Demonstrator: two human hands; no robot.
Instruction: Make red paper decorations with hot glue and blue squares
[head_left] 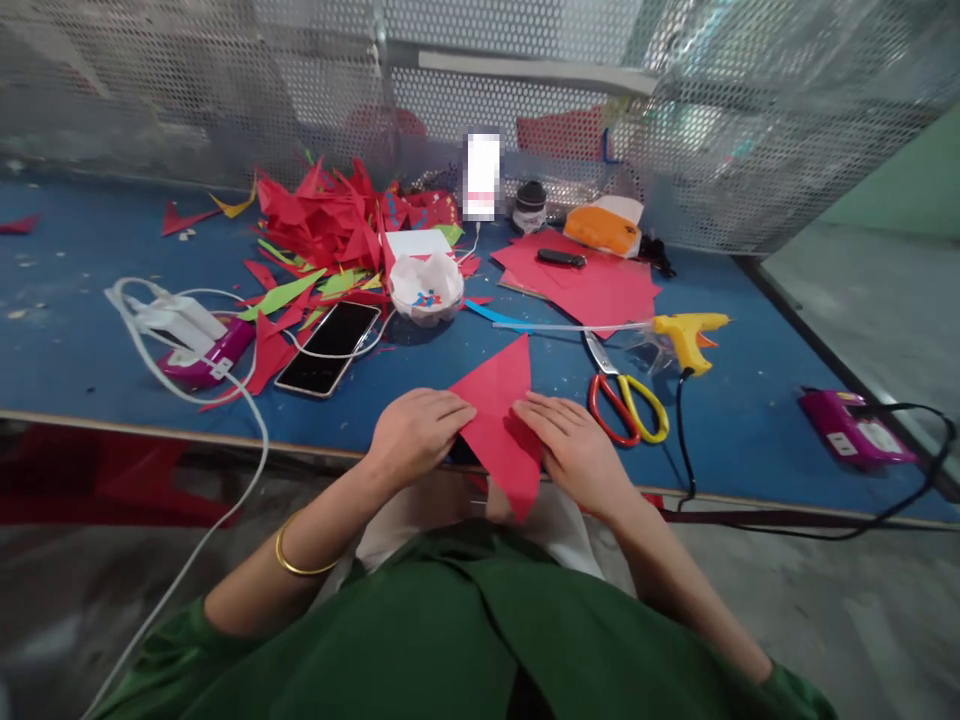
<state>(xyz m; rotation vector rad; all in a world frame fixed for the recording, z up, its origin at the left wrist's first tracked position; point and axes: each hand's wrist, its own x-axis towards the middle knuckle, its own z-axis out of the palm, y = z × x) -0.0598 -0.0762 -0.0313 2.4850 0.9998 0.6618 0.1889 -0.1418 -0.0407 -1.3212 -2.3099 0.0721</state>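
A folded sheet of red paper (491, 405) hangs over the front edge of the blue table, one pointed corner up and another down toward my lap. My left hand (416, 432) grips its left edge, with the fingertips on the paper and the thumb hidden. On the opposite side my right hand (574, 445) holds the right edge, fingers laid across the red surface. Just right of that hand lie scissors (626, 405) with one red and one yellow handle loop. A yellow glue gun (686, 338) rests beyond them, a clear stick in its back.
Red and green paper scraps (322, 215) pile up at the back left. A lined bowl (427, 288) holds small coloured bits, near a black phone (328, 348). White cables (262, 430) trail off the left edge. Red sheets (577, 285) and a purple power strip (855, 430) are right.
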